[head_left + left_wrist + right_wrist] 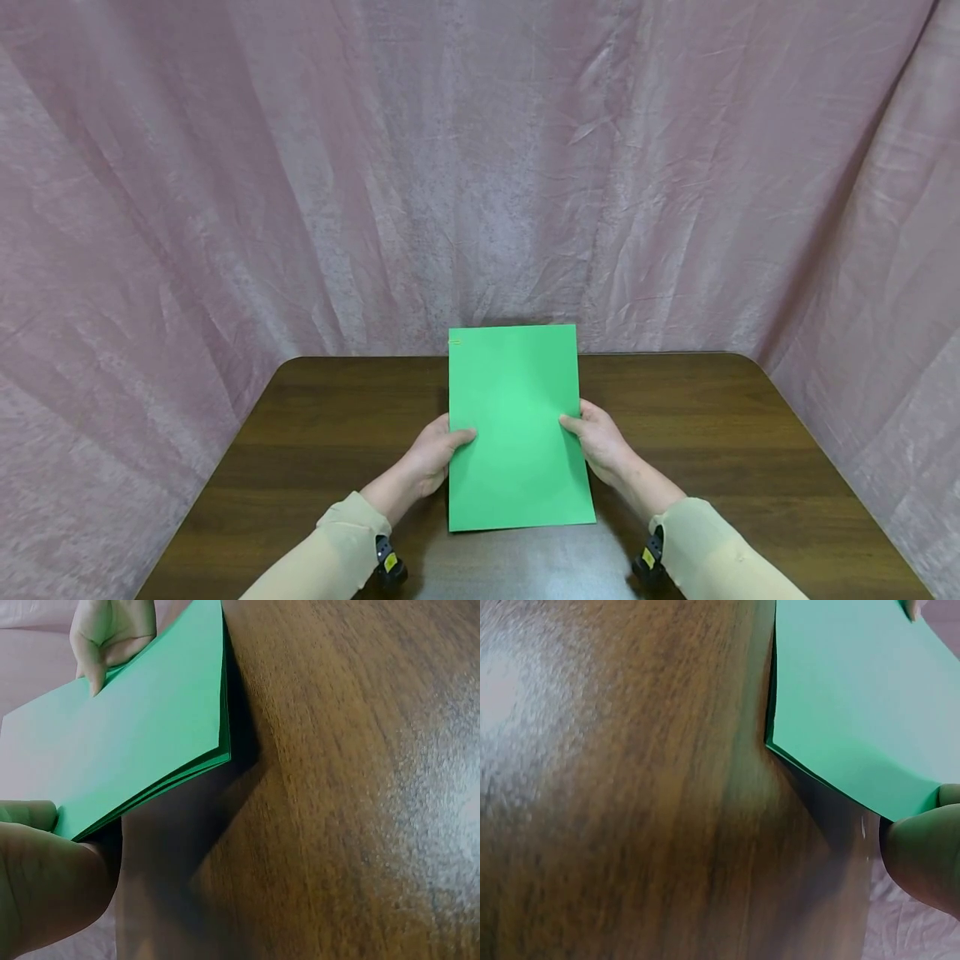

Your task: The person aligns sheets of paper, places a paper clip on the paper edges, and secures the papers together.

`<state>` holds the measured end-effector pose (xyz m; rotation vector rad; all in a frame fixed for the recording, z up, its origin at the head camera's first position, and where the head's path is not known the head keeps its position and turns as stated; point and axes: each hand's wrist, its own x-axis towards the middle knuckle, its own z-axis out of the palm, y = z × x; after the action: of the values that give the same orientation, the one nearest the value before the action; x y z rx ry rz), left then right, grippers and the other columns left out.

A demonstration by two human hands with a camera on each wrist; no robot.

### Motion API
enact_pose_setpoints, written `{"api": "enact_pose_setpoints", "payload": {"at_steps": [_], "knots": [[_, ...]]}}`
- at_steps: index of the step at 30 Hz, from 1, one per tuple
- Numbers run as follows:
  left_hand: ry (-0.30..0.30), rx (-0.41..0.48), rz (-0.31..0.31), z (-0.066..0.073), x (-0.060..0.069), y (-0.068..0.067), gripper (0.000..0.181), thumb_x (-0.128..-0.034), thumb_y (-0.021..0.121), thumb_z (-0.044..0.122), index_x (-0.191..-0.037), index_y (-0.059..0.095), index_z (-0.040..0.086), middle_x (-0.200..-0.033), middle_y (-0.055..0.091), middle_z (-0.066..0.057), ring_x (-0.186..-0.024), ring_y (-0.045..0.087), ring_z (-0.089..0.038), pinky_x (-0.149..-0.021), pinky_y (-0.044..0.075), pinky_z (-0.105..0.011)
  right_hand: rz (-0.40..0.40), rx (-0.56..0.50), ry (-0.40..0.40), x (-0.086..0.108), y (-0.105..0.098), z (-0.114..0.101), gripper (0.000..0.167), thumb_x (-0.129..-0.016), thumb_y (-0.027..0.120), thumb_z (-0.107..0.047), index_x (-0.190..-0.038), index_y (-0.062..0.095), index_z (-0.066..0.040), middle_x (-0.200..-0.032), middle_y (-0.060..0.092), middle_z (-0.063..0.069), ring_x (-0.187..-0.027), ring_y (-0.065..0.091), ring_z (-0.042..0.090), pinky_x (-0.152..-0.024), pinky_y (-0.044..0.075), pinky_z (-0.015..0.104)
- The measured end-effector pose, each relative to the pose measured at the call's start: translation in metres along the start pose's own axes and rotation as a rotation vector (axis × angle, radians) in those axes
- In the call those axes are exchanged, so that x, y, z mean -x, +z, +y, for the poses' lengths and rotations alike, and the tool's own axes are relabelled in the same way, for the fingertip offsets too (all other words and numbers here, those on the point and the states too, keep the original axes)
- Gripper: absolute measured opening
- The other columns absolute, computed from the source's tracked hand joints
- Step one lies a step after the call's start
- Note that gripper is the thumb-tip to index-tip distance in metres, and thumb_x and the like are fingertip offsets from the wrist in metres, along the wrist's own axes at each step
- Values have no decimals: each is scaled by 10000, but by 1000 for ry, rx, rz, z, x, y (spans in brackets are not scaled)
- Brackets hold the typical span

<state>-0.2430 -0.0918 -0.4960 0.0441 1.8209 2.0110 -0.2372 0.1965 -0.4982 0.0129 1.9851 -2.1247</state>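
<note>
Several green paper sheets [517,467] are held together in a portrait-shaped stack above the table. A small staple-like mark [455,342] shows at the upper left corner. My left hand [438,454] pinches the left edge, thumb on the front face and the other fingers mostly hidden behind. On the opposite edge, slightly higher, my right hand [603,437] grips the stack the same way. In the left wrist view, the layered sheets [161,712] part a little at the lower corner. The stack's near corner [802,727] hangs over its shadow in the right wrist view.
A dark brown wooden table [337,417] with rounded far corners lies beneath the hands. Pink velvety curtains [480,167] hang behind it and along both sides. Light glares off the table's near part [525,558]. Dark wrist straps [386,558] circle both wrists.
</note>
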Motion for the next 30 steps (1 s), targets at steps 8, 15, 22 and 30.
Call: {"api": "enact_pose_setpoints", "payload": {"at_steps": [8, 15, 22, 30], "knots": [[23, 0, 22, -4, 0, 1, 513, -1056, 546, 82, -1507, 353, -68, -1319, 593, -203, -1057, 664, -243, -876, 571, -411, 41, -21, 50, 0, 3, 0, 406, -1088, 444, -67, -1475, 432, 54, -1221, 636, 168, -983, 663, 221, -835, 540, 359], [38, 2, 41, -5, 1, 1, 505, -1060, 539, 82, -1509, 360, -64, -1324, 582, -204, -1049, 652, -238, -868, 561, -400, 33, -13, 47, 4, 5, -4, 428, -1086, 444, -68, -1497, 411, 47, -1319, 584, 188, -1070, 634, 240, -896, 515, 377], [44, 2, 72, -4, 2, 2, 491, -1058, 543, 76, -1497, 374, -62, -1302, 594, -197, -1028, 651, -223, -851, 560, -388, 42, -3, 51, 11, 5, -7, 446, -1066, 501, -79, -1479, 426, 71, -1328, 595, 203, -1103, 631, 238, -928, 507, 363], [45, 6, 76, -4, 2, 0, 489, -1058, 543, 71, -1499, 377, -61, -1320, 588, -199, -1047, 650, -223, -868, 557, -392, 37, 125, 56, 23, -2, -4, 417, -1048, 565, -141, -1408, 527, 67, -1190, 702, 130, -1058, 666, 213, -978, 502, 437]]}}
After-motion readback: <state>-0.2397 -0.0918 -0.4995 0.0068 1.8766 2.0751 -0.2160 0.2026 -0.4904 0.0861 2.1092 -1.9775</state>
